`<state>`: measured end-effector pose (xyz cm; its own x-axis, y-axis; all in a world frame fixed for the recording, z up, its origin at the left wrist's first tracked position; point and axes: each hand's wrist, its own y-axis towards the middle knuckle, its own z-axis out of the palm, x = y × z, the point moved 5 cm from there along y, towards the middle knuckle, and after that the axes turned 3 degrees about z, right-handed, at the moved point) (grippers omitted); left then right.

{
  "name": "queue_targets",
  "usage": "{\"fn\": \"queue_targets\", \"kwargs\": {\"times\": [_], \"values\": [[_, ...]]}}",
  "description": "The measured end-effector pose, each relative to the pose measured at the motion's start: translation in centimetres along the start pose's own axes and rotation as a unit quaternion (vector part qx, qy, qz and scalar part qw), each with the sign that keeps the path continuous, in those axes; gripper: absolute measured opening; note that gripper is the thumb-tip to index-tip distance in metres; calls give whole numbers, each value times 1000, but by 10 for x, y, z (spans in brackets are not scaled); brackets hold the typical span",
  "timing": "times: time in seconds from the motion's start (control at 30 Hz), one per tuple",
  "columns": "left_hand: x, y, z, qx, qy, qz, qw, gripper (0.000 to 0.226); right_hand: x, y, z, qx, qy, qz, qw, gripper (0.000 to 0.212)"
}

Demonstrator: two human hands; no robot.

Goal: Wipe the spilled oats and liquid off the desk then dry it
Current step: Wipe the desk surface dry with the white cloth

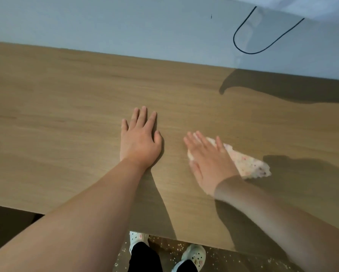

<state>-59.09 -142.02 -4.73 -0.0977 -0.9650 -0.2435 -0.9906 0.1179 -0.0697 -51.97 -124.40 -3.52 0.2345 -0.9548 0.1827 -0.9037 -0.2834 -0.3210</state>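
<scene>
My left hand lies flat, palm down, on the wooden desk, fingers straight and slightly spread. To its right, my right hand presses with straight fingers on a pale speckled cloth, which sticks out from under the hand toward the right. No oats or liquid show on the desk surface in view.
A light wall runs along the desk's far edge, with a black cable loop at the upper right. Below the near desk edge, scattered oats lie on the floor around my shoes.
</scene>
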Motion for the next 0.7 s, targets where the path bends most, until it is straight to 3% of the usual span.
{"fn": "queue_targets", "kwargs": {"times": [0.1, 0.2, 0.27, 0.33, 0.4, 0.57, 0.63, 0.7], "values": [[-2, 0, 0, 9, 9, 0, 1000, 59, -37, 60, -32, -123, 109, 86, 983, 60], [-2, 0, 0, 14, 11, -5, 1000, 60, -49, 118, -51, -175, 287, 184, 924, 57], [-1, -1, 0, 19, 13, -7, 1000, 60, -22, 141, -51, -158, 346, 125, 916, 52], [-2, -1, 0, 19, 9, -5, 1000, 61, 4, 149, -44, -126, 262, -11, 957, 41], [-3, 0, -2, 17, 3, -4, 1000, 67, -9, 148, -46, -123, 159, -57, 978, 37], [-2, -1, -1, 17, 1, -8, 1000, 70, -103, 133, -58, -145, 16, 202, 968, 50], [-3, 0, -1, 14, 1, -5, 1000, 70, -92, 141, -56, -135, 5, 225, 965, 57], [-3, -1, -1, 20, 1, -5, 1000, 70, -65, 161, -57, -137, 22, 178, 974, 59]]}}
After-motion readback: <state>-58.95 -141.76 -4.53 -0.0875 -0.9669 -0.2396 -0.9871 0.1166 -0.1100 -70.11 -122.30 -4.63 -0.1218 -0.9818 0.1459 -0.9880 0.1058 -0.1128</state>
